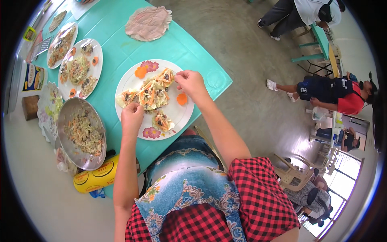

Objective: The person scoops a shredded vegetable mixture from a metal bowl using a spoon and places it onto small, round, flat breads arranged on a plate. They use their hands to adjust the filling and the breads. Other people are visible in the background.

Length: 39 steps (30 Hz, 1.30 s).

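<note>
A white plate (183, 115) with pink flowers printed on its rim lies near the table's edge in front of me. Shredded vegetables with dark bits (153, 93) sit on pale cabbage leaves at its middle, and a smaller filled leaf (162, 122) lies closer to me. Two orange carrot flowers (182, 99) rest on the plate. My left hand (132, 117) is closed in a pinch at the near left of the middle pile. At the pile's upper right my right hand (191, 83) also pinches. What lies between the fingertips of either hand is too small to make out.
Left on the turquoise table (117, 44) stand a metal pan (96, 155) of shredded vegetables, two filled plates (96, 54), a tub (34, 78) and a grater (41, 47). A yellow box (96, 175) is beside the pan. A crumpled cloth (148, 23) lies at the back. People stand at right.
</note>
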Tool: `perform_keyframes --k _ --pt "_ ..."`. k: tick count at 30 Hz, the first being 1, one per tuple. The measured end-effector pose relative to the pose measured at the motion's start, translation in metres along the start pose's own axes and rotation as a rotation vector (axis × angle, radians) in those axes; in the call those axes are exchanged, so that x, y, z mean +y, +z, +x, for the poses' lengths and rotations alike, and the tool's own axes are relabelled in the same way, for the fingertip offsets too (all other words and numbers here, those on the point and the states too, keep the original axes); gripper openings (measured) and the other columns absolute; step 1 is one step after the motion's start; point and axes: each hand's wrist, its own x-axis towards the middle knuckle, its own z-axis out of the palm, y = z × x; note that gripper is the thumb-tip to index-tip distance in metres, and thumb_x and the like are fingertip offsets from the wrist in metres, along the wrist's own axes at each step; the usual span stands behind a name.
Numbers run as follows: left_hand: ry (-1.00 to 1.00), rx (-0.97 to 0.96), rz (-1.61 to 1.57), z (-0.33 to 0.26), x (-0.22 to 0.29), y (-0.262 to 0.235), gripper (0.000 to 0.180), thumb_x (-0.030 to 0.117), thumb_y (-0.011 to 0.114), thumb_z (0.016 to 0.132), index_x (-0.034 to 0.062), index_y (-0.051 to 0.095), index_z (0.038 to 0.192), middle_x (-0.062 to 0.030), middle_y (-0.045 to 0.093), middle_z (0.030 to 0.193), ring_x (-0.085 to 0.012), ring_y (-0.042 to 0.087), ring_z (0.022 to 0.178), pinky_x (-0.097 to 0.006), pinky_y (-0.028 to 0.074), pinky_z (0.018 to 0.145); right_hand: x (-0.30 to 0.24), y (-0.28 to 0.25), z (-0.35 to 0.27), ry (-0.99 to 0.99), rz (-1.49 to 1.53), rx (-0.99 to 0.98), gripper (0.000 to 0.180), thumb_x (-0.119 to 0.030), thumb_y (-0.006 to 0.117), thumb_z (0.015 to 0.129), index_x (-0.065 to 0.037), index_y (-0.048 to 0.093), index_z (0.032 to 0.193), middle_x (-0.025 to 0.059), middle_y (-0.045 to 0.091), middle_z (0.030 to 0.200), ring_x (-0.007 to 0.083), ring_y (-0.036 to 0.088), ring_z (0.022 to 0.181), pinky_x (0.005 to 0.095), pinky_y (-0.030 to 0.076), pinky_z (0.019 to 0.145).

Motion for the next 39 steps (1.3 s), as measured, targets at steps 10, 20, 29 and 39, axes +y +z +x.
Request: perform_keyframes --k 10,20,29,39 --pt "-0.011 0.008 -0.009 -0.001 0.002 0.0 0.019 0.013 0.055 0.075 -0.004 0.063 0.079 -0.0058 0.06 0.061 -0.0098 0.053 0.053 -0.026 0.044 0.052 -0.004 0.002 0.007 0.072 -0.056 -0.061 0.022 -0.012 0.055 0.081 0.004 0.062 0.093 0.0087 0.064 0.079 0.0135 0.062 0.062 0.0244 0.048 0.05" --pt "-0.017 0.009 -0.009 0.0 0.001 0.001 0.019 0.013 0.054 0.075 -0.0038 0.062 0.078 -0.0051 0.058 0.059 -0.0097 0.052 0.052 -0.026 0.042 0.05 -0.003 -0.001 0.014 0.119 -0.117 -0.077 0.021 -0.009 0.053 0.079 0.004 0.062 0.093 0.0095 0.065 0.079 0.0148 0.063 0.062 0.0252 0.049 0.052" --pt "-0.024 0.013 -0.004 0.0 0.003 0.001 0.018 0.013 0.054 0.075 -0.0033 0.062 0.077 -0.0047 0.058 0.059 -0.0096 0.051 0.051 -0.026 0.042 0.05 -0.001 -0.001 0.017 0.089 -0.142 -0.081 0.019 -0.007 0.052 0.078 0.003 0.063 0.09 0.0093 0.065 0.078 0.0145 0.064 0.063 0.0253 0.05 0.052" --pt "-0.016 0.004 0.001 0.001 0.003 0.001 0.019 0.013 0.054 0.076 -0.0032 0.062 0.078 -0.0042 0.057 0.059 -0.0092 0.051 0.05 -0.026 0.041 0.048 0.009 -0.001 0.014 -0.028 -0.098 0.068 0.015 -0.006 0.054 0.073 0.004 0.064 0.077 0.0119 0.063 0.061 0.0173 0.061 0.052 0.0287 0.049 0.052"
